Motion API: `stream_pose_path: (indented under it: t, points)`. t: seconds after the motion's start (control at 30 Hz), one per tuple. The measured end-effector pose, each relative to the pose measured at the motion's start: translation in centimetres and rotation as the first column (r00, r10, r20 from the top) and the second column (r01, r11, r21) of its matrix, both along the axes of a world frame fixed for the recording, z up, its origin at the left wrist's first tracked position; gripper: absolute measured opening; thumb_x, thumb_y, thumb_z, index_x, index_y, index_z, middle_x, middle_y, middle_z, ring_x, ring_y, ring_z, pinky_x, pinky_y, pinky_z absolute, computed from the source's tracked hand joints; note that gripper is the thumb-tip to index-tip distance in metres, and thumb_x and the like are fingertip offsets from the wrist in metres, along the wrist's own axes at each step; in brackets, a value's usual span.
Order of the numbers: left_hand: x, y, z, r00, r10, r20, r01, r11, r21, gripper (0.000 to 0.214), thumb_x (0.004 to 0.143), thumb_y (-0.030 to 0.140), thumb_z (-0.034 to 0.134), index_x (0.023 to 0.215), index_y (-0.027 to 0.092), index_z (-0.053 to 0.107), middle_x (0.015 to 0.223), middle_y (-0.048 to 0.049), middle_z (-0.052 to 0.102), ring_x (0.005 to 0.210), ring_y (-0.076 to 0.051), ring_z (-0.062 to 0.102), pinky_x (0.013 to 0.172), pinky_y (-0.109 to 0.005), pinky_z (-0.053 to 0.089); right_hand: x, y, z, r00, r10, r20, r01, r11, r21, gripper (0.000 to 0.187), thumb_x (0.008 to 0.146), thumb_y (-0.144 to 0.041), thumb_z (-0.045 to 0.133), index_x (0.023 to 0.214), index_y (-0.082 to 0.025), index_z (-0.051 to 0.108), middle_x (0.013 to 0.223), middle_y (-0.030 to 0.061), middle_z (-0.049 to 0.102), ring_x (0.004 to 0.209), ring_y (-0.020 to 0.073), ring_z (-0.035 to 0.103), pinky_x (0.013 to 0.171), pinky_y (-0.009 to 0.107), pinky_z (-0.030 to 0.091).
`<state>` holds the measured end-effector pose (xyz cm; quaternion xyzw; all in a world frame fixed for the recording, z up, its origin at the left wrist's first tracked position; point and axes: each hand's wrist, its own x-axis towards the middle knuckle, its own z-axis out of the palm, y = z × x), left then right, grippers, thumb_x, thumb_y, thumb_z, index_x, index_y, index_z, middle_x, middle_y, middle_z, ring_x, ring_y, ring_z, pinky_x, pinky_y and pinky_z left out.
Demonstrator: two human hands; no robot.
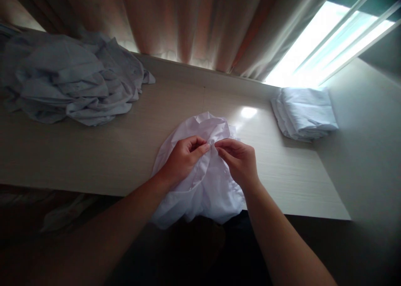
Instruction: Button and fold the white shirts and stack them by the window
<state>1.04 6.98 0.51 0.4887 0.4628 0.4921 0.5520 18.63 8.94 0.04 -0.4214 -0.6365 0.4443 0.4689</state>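
Observation:
A white shirt [216,190] lies bunched near the front edge of the table, part of it hanging over. Small dots that look like buttons show along its front. My left hand [184,156] pinches the fabric between thumb and forefinger at the upper middle of the shirt. Close beside it, my right hand [239,158] is closed in a pinch on the same spot, fingertips almost meeting the left ones. The tiny detail between the fingertips, perhaps a button, is too small to make out.
A loose heap of crumpled white cloth [75,77] sits at the back left of the pale table [103,160]. Folded white cloths [308,110] are stacked at the back right, beside a wall [366,123]. Behind the table hang curtains [188,22] and there is a bright window [316,43].

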Motion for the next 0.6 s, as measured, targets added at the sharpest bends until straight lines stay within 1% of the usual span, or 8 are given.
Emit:
stream_pose_path:
  t: [0.17, 0.43, 0.6]
  points:
    - [-0.01, 0.01, -0.1, 0.999, -0.027, 0.03, 0.028, 0.999, -0.028, 0.021, 0.086, 0.037, 0.067, 0.083, 0.016, 0.068, 0.08, -0.0013, 0.063, 0.073, -0.013, 0.056, 0.065, -0.023, 0.044, 0.13, 0.03, 0.0, 0.999, -0.008, 0.042, 0.007, 1.0, 0.021, 0.007, 0.081, -0.025, 0.073, 0.088, -0.024, 0.076, 0.085, 0.0008, 0.075, 0.079, 0.0154, 0.07, 0.078, 0.033, 0.058]
    - [0.18, -0.06, -0.25, 0.989, -0.052, 0.138, 0.06, 0.997, -0.053, 0.019, 0.085, 0.035, 0.069, 0.082, 0.016, 0.066, 0.079, -0.0004, 0.061, 0.072, -0.011, 0.054, 0.066, -0.023, 0.044, 0.14, 0.06, -0.03, 1.0, -0.017, 0.025, 0.016, 0.999, 0.029, 0.007, 0.081, -0.023, 0.074, 0.087, -0.025, 0.077, 0.084, 0.0, 0.075, 0.078, 0.0152, 0.07, 0.077, 0.032, 0.057]
    - [0.22, -0.07, -0.24, 0.99, -0.05, 0.133, 0.057, 0.997, -0.049, 0.019, 0.086, 0.035, 0.068, 0.083, 0.016, 0.066, 0.079, -0.0006, 0.061, 0.072, -0.011, 0.054, 0.066, -0.023, 0.043, -0.12, 0.08, -0.22, 0.998, -0.049, 0.027, 0.048, 0.998, 0.037, 0.006, 0.08, -0.025, 0.074, 0.084, -0.025, 0.077, 0.082, 0.0, 0.075, 0.076, 0.0157, 0.069, 0.074, 0.031, 0.057]
